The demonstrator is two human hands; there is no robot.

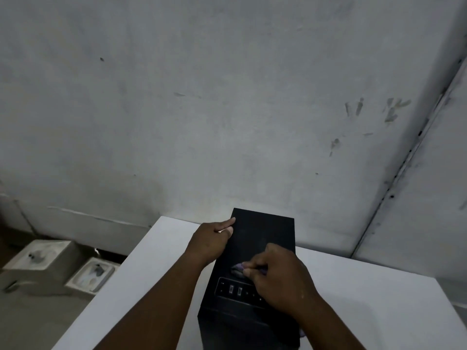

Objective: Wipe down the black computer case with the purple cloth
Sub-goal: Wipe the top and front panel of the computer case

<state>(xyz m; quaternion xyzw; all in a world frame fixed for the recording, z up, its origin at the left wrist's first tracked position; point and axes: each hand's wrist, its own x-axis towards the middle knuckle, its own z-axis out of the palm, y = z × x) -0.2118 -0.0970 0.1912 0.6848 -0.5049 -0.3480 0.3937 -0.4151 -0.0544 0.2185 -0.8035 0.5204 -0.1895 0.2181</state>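
The black computer case (265, 231) stands upright on a white table (366, 299), its top panel facing me, with a strip of ports and buttons near its front edge. My left hand (209, 242) grips the case's left top edge, thumb on the top panel. My right hand (275, 276) holds the bunched purple cloth (237, 269) against the middle of the top panel, fingers curled over it. Only a small fold of the cloth shows past my fingertips; another bit peeks out under my right forearm.
A stained grey wall rises right behind the table and case. On the floor at the lower left lie two pale foam packing blocks (40, 258), (92, 274). The white tabletop stretches to either side of the case.
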